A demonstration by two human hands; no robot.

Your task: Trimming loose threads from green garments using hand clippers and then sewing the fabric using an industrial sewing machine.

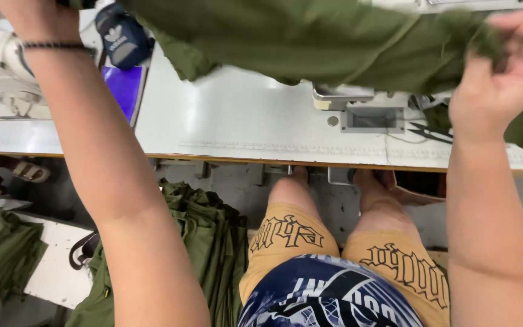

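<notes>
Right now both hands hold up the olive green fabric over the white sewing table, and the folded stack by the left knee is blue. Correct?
Not quite. The head view shows the folded stack is olive green, like the fabric that the right hand pinches above the white sewing table. The left hand leaves the frame at the wrist.

Bright, even overhead light, soft shadows.
Glare whitens the table (243,121) toward twelve o'clock; forearms stretch and blur at the edges.
</notes>
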